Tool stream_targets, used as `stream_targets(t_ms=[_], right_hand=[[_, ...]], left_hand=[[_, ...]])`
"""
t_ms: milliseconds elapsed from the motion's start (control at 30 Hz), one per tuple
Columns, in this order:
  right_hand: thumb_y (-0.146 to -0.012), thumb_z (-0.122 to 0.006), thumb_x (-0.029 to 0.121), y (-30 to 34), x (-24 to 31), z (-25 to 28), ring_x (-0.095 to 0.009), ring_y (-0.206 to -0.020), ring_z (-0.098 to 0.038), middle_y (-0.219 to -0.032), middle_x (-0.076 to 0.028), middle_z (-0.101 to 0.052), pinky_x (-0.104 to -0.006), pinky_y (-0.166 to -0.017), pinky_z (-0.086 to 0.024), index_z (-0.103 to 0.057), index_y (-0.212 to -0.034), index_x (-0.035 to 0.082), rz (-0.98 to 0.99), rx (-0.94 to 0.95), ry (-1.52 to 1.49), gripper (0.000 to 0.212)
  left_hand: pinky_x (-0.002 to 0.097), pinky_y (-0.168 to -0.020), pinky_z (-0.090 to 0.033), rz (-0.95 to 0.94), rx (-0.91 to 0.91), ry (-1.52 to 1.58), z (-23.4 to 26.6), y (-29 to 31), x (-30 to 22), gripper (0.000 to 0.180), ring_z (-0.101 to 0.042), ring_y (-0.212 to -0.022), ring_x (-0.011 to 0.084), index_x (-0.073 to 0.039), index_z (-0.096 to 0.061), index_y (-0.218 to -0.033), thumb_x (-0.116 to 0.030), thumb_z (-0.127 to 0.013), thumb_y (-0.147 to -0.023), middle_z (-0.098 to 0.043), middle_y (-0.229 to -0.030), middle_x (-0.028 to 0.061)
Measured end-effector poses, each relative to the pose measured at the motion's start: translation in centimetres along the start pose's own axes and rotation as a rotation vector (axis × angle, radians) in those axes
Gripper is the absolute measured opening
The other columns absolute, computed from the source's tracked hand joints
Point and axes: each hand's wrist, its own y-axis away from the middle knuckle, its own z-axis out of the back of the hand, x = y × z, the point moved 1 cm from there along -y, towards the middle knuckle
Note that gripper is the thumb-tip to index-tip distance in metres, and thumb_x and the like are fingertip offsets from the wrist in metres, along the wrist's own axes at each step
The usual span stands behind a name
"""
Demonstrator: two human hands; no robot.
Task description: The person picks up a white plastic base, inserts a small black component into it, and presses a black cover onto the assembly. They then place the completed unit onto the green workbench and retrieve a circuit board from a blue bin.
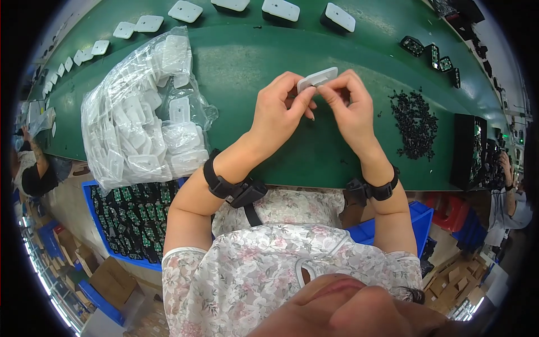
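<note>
A white rounded plastic cover (321, 76) is held up off the green table between both hands, tilted with its right end higher. My left hand (281, 104) is closed on its left end, thumb in front. My right hand (353, 109) pinches at its right part and lower edge; whether a small part is also between those fingertips cannot be made out. To the left lies a clear plastic bag (120, 121) full of similar white covers. On the right, small black parts, perhaps screws, form a loose pile (414, 124).
Black boxes with white tops (281, 10) line the far side. Several open black housings with green boards (412, 46) stand far right. A black box (469, 147) stands at the right edge. Blue crates (90, 210) sit below the near edge; people work at both sides.
</note>
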Motion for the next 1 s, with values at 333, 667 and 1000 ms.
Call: stream_targets(t_ms=[333,667,1000], right_hand=[[-0.076,-0.073,0.011,-0.7,0.5,2.1,-0.004,-0.071,-0.047,-0.08,0.003,-0.055,-0.0181,-0.059,-0.037,-0.058,-0.093,0.004,-0.109,0.139,0.062,0.024],[-0.081,-0.071,0.016,-2.2,-0.6,2.2,-0.005,-0.069,-0.053,-0.079,0.0,-0.057,-0.0186,-0.056,-0.042,-0.055,-0.091,0.005,-0.325,0.292,-0.385,0.022],[-0.076,-0.061,0.007,-13.7,-11.5,20.0,-0.03,-0.114,-0.05,-0.121,-0.009,-0.054,-0.0442,-0.09,-0.045,-0.048,-0.124,0.017,-0.113,0.12,1.273,0.051]], left_hand=[[0.0216,-0.052,-0.047,0.115,0.121,0.002,0.0,0.3,0.0,0.008,-0.058,-0.059,0.0097,0.004,-0.057,-0.09,-0.004,-0.056,-0.089,-0.059,-0.074,0.0051],[0.0207,-0.057,-0.046,0.158,0.072,0.201,1.4,-1.4,-0.2,0.019,-0.058,-0.062,0.0113,0.004,-0.05,-0.11,-0.003,-0.046,-0.094,-0.061,-0.078,0.009],[0.0403,-0.067,-0.047,-0.19,-0.133,-0.932,3.4,-2.7,0.6,0.012,-0.057,-0.078,0.0335,-0.008,-0.062,-0.094,-0.013,-0.052,-0.09,-0.055,-0.088,0.0111]])
